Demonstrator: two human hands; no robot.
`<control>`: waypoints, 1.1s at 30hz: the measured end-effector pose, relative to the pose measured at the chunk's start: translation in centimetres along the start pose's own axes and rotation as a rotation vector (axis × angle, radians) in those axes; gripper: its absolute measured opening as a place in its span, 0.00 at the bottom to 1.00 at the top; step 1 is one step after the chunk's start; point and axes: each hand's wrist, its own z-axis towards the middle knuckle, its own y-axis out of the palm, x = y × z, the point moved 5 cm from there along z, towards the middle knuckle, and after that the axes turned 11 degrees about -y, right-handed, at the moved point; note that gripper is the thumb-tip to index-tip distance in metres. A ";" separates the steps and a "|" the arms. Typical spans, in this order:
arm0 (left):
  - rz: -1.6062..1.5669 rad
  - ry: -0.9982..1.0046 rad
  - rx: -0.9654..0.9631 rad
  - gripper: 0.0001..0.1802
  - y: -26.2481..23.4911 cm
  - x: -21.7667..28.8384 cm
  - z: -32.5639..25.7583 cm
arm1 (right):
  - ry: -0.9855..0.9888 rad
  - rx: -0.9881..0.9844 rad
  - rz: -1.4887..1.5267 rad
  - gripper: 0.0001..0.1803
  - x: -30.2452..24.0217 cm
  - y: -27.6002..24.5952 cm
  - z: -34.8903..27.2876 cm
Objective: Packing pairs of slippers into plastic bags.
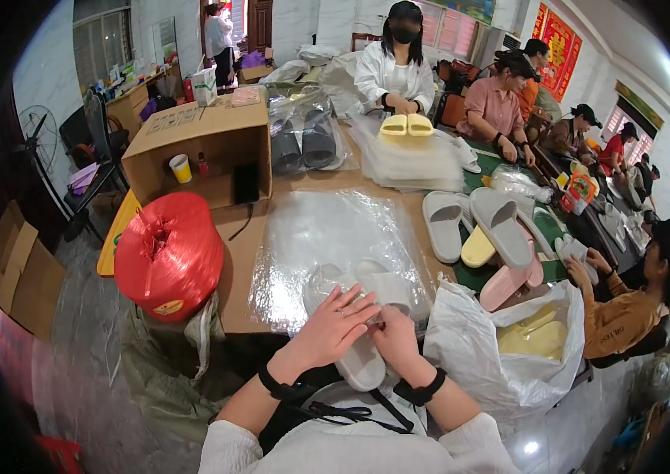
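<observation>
Head view: from where I stand, taking the person's two hands as the centre of the dial with twelve straight ahead, a pair of light grey slippers (363,370) sits right at the centre, at the near edge of the table (234,304), with one heel poking out toward six o'clock over the lap. The left hand (338,322) lies across the slippers, its fingers nearly straight and slightly apart. Just beside it, the right hand (396,335) has its fingers bent in at the slippers' edge; I can't tell whether they are clamped on the rubber or on clear film. Clear plastic bags (327,229) spread shiny toward eleven and twelve. A fat red roll of twine (167,257) stands at ten, and behind it, near eleven, a cardboard box (192,130) lies on its side, holding a yellow-and-white cup (181,168) and a dark phone (245,183). Black slippers (319,142) in plastic lie between eleven and twelve. Just past twelve, a masked co-worker (398,71) in white stands over yellow slippers (407,125) on a bag pile. Loose grey slides (501,227) and pink ones (504,284) crowd two o'clock; at three, a white sack (465,344) holds pale yellow slippers (534,336).
</observation>
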 end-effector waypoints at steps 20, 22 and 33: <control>0.103 -0.154 0.155 0.20 -3.8 -4.8 -3.6 | -0.198 0.281 -0.188 0.21 0.3 5.4 9.7; 0.098 -0.190 0.169 0.25 -3.6 -6.1 -5.0 | -0.257 0.171 -0.037 0.22 -1.4 5.1 7.0; -0.222 -0.688 0.365 0.30 -2.5 -8.6 -10.8 | 0.020 0.274 0.081 0.09 1.1 -7.2 -3.8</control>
